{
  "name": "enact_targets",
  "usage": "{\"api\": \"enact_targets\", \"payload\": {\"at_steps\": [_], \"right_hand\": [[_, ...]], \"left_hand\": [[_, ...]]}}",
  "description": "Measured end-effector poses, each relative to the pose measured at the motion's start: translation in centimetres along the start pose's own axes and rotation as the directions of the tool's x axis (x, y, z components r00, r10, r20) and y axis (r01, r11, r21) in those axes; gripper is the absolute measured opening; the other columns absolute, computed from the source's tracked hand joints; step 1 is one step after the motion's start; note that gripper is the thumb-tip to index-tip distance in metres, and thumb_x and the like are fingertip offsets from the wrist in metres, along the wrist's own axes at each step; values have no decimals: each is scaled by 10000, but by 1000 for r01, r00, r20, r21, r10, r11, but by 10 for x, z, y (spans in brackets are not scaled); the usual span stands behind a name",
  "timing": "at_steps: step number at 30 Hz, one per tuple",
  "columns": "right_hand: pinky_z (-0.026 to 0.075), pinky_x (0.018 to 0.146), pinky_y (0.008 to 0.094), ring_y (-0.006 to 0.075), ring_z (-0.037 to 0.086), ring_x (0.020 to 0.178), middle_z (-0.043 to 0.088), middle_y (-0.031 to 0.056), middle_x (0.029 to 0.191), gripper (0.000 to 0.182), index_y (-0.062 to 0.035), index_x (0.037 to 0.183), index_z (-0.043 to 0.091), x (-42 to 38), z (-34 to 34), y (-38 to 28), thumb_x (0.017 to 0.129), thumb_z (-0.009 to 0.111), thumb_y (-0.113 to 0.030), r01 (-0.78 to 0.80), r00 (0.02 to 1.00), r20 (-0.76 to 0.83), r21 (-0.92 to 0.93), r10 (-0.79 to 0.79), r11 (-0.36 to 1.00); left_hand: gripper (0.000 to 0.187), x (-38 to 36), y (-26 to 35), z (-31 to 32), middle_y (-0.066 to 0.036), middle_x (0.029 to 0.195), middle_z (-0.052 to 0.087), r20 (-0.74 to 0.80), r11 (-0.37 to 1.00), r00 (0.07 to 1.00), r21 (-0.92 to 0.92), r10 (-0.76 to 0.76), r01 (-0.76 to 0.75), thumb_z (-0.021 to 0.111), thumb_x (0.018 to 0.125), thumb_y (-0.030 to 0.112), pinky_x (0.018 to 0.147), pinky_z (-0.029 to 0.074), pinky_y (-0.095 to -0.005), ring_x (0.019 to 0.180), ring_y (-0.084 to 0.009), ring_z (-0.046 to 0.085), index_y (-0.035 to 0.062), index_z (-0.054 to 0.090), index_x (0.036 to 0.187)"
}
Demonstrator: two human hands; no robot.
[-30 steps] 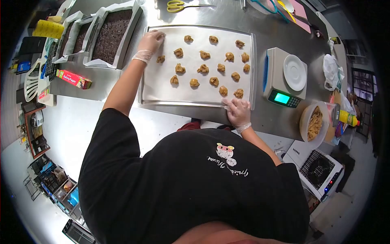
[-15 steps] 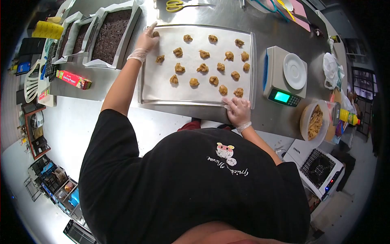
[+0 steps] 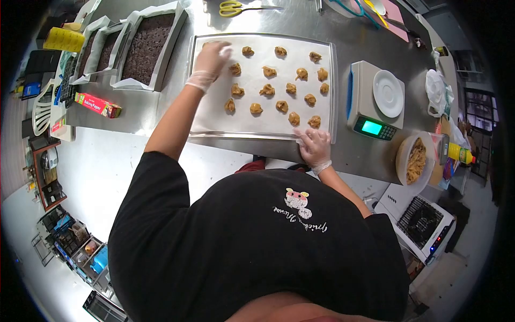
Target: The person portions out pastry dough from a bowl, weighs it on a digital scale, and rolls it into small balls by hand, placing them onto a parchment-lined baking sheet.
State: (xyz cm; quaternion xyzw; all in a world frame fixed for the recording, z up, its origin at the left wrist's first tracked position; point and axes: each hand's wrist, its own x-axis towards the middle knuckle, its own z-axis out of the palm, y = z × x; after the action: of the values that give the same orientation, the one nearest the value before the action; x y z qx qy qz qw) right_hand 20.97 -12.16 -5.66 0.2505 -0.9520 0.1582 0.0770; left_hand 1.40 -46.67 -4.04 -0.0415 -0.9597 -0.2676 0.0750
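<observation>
Clumps of brown cookie dough (image 3: 269, 72) sit in loose rows on a paper-lined baking tray (image 3: 236, 133). My left hand (image 3: 213, 58), in a clear glove, is over the tray's far left part, its fingers smeared by motion. A bit of dough shows at its fingertips by the tray's corner, and whether it is held cannot be made out. At the front right, my right hand (image 3: 315, 147), also gloved, grips the tray's near rim. Its fingertips are just below two dough clumps (image 3: 314, 122).
Dark cake in lined pans (image 3: 147, 48) stands left, above a baking paper box (image 3: 97, 105). Yellow-handled scissors (image 3: 232, 8) lie behind the tray. To the right are a scale (image 3: 371, 126) bearing a white plate (image 3: 387, 94) and a bowl of dough (image 3: 416, 161).
My left hand has moved right from the tray's far left corner, further over the paper, covering a clump on the left. My right hand stays at the front rim.
</observation>
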Motion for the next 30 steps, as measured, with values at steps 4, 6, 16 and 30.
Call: {"api": "enact_targets", "payload": {"at_steps": [4,6,16,30], "right_hand": [[310,819,370,178,457,884,497,-21,910,456,-283,1152,594,-1,-1,-1,706,591,-188,9,1000,-23,-8,-9,1000],[300,827,364,164,443,889,487,-30,916,451,-304,1166,584,-3,1,0,727,590,-202,-3,1000,-21,-14,3,1000],[318,880,389,214,453,985,524,31,1030,445,-228,1188,566,6,-21,0,746,559,-279,6,983,-183,116,15,993],[178,1069,479,346,367,1249,439,181,1314,538,-8,1281,427,59,-128,-80,817,457,-279,320,947,-193,532,-256,784]], "left_hand": [[291,17,44,19,-139,1066,613,124,999,992,30,-38,35,588,815,270,871,446,-368,987,-284,575,94,640,1041],[311,28,47,28,-131,1065,614,314,998,949,63,-14,-6,619,816,285,774,496,-326,866,-261,625,110,636,1072],[236,25,32,10,-133,1053,570,538,-152,787,-842,-300,518,439,880,52,922,471,-323,1023,-231,556,-49,516,1080],[445,-162,235,6,-151,1306,426,323,-701,880,-534,348,473,336,941,303,1079,227,-411,1260,-274,336,-2,395,1259]]}}
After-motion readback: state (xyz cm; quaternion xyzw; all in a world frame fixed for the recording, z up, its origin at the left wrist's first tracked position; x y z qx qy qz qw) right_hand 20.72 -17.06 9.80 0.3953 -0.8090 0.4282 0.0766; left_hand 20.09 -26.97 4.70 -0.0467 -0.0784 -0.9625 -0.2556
